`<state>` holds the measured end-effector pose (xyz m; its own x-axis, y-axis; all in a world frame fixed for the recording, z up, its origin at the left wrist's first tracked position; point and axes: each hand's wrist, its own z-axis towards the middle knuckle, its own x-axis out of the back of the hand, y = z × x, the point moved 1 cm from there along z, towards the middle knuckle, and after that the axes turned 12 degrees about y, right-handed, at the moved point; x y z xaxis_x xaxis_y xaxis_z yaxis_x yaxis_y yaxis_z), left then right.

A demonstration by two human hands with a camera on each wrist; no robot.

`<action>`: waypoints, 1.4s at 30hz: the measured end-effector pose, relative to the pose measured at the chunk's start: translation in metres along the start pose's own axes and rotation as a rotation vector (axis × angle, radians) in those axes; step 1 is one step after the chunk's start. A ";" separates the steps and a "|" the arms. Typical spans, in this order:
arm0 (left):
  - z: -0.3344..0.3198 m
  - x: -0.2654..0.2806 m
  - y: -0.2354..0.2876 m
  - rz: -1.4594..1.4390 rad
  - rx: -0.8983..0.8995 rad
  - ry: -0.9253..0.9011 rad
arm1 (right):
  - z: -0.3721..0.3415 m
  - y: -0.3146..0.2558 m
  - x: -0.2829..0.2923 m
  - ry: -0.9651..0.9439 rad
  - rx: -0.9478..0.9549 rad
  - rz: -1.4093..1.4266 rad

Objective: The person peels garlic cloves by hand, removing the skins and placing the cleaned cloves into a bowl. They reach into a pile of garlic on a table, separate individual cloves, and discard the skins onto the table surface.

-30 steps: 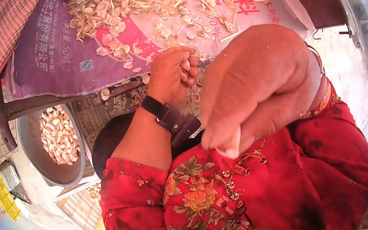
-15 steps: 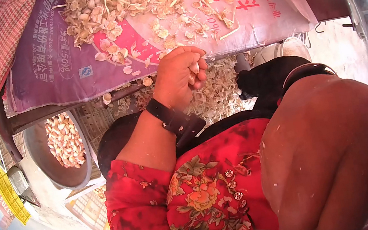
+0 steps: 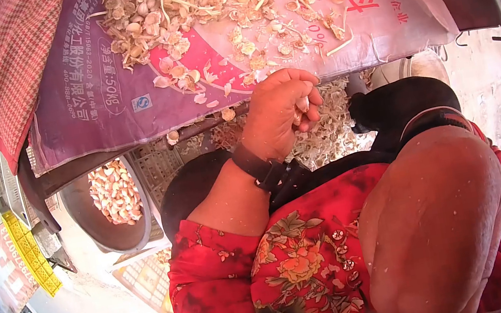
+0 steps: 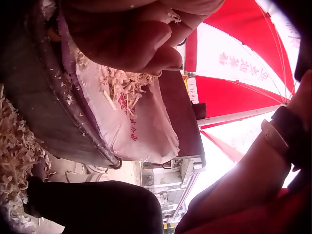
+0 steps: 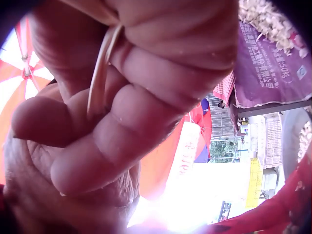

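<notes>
In the head view my left hand (image 3: 274, 117) is near the front edge of the table, a dark band round its wrist. Its curled fingers hold a pale garlic clove (image 3: 302, 104), partly hidden by the thumb. My right hand (image 3: 434, 219) is raised close to the head camera, its back towards it, so its fingers are hidden there. The right wrist view shows those fingers (image 5: 141, 107) curled, with a thin pale strip (image 5: 101, 70) running between them across the palm. Ahead lies a heap of garlic cloves and skins (image 3: 175, 11) on a printed purple sack (image 3: 69, 110).
A grey basin (image 3: 105, 232) of garlic cloves stands below left, beside a yellow crate (image 3: 146, 281). Checked red cloth (image 3: 20, 68) hangs over the table's left corner. Loose skins (image 3: 330, 124) cover the floor beneath. A red and white umbrella (image 4: 234, 92) spreads overhead.
My right hand has come back towards the head from over the chest, and the clove at its fingertips is out of sight. The left hand keeps its hold near the table edge.
</notes>
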<state>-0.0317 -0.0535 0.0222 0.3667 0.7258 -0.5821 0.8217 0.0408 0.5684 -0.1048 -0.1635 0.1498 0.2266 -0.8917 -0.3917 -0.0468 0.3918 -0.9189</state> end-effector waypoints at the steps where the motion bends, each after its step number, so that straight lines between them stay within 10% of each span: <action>1: 0.001 0.001 -0.001 -0.007 0.017 0.002 | -0.001 0.000 -0.001 -0.005 -0.005 0.001; 15: -0.015 -0.005 0.014 -0.294 0.088 -0.086 | -0.008 -0.010 0.018 0.125 -0.086 -0.133; 20: -0.013 0.007 0.017 -0.304 0.062 -0.107 | 0.034 0.034 0.113 0.603 -0.154 -0.772; 27: -0.004 0.019 0.013 -0.302 0.068 -0.064 | 0.090 0.088 0.166 0.374 0.235 -1.613; 30: -0.001 0.021 0.012 -0.285 0.035 -0.039 | 0.083 0.076 0.166 0.595 -0.358 -1.022; 36: 0.005 0.017 0.010 -0.233 -0.024 0.009 | 0.045 0.068 0.162 0.566 -0.331 -0.179; 42: 0.006 0.015 0.009 -0.210 -0.021 -0.045 | 0.024 0.066 0.139 0.479 -0.291 -0.016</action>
<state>-0.0164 -0.0468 0.0148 0.2074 0.6684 -0.7143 0.8730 0.2030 0.4434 -0.0527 -0.2567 0.0361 -0.2347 -0.9268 -0.2931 -0.3291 0.3594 -0.8732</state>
